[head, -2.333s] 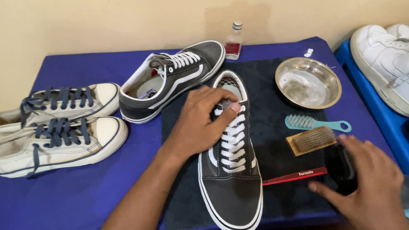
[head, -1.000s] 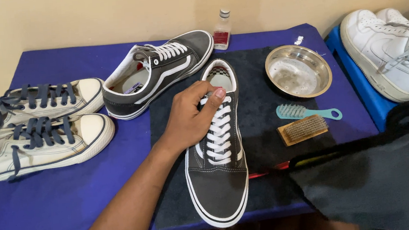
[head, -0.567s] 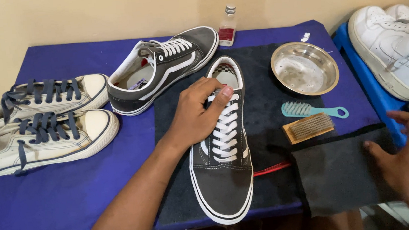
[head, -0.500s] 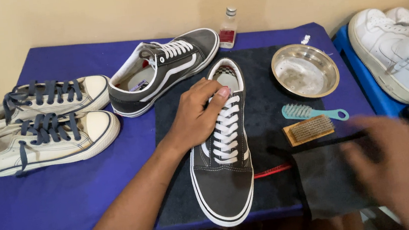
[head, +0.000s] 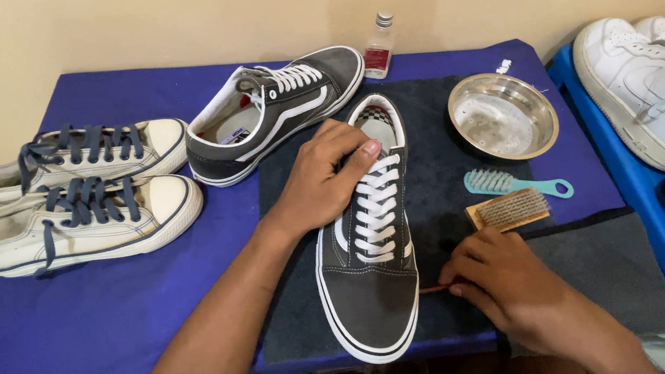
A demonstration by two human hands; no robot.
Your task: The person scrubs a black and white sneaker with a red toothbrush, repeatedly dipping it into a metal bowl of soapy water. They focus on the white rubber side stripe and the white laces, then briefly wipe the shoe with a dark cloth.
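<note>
The left hand (head: 324, 181) lies curled over the collar and upper laces of a grey sneaker (head: 370, 248) in the middle of the frame, fingers wrapped across the tongue and thumb on the near side, pinning it down. The shoe stands toe-down toward the lower edge of the picture on a dark mat (head: 434, 162). Low and right of centre, the right hand (head: 509, 284) has its fingers drawn together around the end of a thin red tool (head: 431, 289) that peeks out beside the sneaker's sole; most of the tool is hidden under the hand, so what kind it is cannot be told. A grey cloth (head: 604, 267) lies just under and to the right of that hand.

The risk, as I judge it, is a slip. The red tool is slim and lies flat, so a pinch at its very end could let it skid under the shoe, and the sneaker could twist on the mat if the left hand's hold loosens.

Further out, right of centre, lie a wooden wire brush (head: 508, 210) and a teal brush (head: 508, 182), with a steel bowl (head: 503, 116) above them. A small bottle (head: 378, 45) stands at top centre near the matching grey sneaker (head: 278, 111). Two cream sneakers (head: 76, 193) sit at the left. The tabletop (head: 119, 310) wears a blue cover against a plain beige wall (head: 174, 24); white sneakers (head: 644, 87) rest on a blue bin at far right.
</note>
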